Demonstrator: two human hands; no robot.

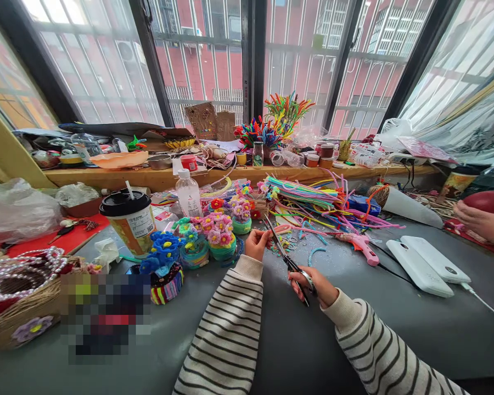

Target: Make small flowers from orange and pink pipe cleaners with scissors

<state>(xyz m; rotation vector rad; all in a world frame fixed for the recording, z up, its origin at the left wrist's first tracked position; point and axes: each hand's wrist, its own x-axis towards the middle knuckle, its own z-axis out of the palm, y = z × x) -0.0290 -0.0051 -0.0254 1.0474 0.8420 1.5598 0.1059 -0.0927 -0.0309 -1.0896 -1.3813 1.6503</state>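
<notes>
My right hand point(315, 286) grips the handles of black scissors point(287, 259), whose blades point up and left toward my left hand point(257, 243). My left hand is closed in a pinch, holding something small I cannot make out at the blade tips. Both arms wear striped sleeves. Just left of my left hand stand small pots of pipe-cleaner flowers point(216, 233), pink, blue and green. A heap of coloured pipe cleaners point(313, 200) lies behind the scissors.
A lidded drink cup point(128, 220) and water bottle point(188, 193) stand at left, a pearl-trimmed basket point(22, 296) at the near left. A pink glue gun point(360, 245) and two white power banks point(426, 264) lie right. Another person's hand point(483, 225) rests at far right.
</notes>
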